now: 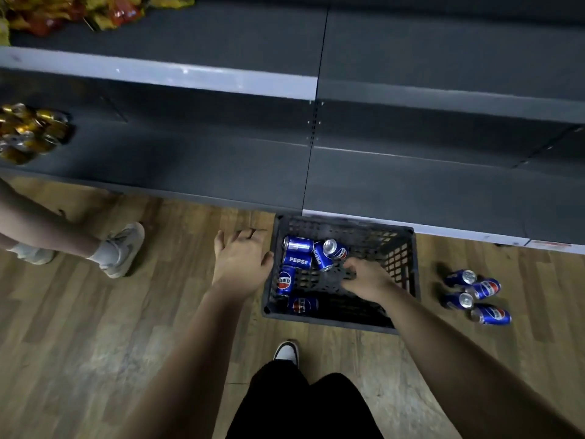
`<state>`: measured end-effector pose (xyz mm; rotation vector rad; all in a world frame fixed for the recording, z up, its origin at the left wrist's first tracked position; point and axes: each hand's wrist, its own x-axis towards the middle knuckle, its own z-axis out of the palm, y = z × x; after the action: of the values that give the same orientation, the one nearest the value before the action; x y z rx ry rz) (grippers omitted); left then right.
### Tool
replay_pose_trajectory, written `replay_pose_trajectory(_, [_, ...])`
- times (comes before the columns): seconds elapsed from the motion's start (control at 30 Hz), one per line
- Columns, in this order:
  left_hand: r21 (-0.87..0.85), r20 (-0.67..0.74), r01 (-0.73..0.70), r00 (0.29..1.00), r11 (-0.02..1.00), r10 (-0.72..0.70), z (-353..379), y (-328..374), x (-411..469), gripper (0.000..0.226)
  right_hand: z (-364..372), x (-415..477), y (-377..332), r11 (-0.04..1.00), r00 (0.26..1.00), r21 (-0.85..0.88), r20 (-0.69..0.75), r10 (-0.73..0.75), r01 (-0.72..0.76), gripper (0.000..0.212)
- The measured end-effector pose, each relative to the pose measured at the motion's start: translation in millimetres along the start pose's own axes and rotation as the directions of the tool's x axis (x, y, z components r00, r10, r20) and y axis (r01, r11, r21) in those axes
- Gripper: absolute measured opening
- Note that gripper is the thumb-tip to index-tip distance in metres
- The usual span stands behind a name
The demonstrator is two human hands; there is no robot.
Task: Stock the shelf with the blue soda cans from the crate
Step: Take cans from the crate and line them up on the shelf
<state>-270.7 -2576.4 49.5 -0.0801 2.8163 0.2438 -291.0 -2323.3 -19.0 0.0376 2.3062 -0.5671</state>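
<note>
Crate (400,261) is set on the wood floor (95,327), tight against the base of the shelf (190,160). Six blue soda cans (296,259) are seen in it, all lying on their sides and bunched along its left and far side. Four more cans (484,288) are left on the floor just right of the crate, none on the shelf.

Right hand (364,277) is lowered inside the crate, fingers half-curled and nothing gripped. Its fingertips are just beside the nearest can (335,248).

Left hand (240,258) is held outside, over the floor, with fingers spread and relaxed and the thumb near the crate's left rim.

Gold cans (28,134) are stacked at the shelf's left end, with snack packets (79,11) on the level above. Another person's shoe (122,248) is seen at left.
</note>
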Motion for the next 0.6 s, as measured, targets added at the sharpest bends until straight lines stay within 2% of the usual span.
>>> replay_pose_trajectory(0.23, [-0.061,0.061,0.063,0.996,0.996,-0.059,157.3,-36.3,45.6,0.041,105.8,127.3,59.9,0.996,0.995,-0.086,0.097,-0.018,0.026,0.053])
replay_pose_trajectory(0.33, [-0.081,0.028,0.060,0.998,0.995,-0.058,211.7,-46.7,61.9,0.037,143.1,172.8,81.3,0.995,0.994,-0.090,0.108,-0.022,0.032,0.051])
replay_pose_trajectory(0.43, [-0.130,-0.007,0.116,0.993,0.985,-0.117,259.1,-63.2,81.7,0.039,174.8,214.1,101.2,0.993,0.992,-0.114,0.124,-0.026,0.040,0.054])
replay_pose_trajectory(0.6, [-0.164,-0.107,0.117,0.985,0.980,-0.135,308.5,-84.7,100.9,0.040,211.2,259.5,124.1,0.985,0.990,-0.162,0.134,-0.032,0.054,0.057])
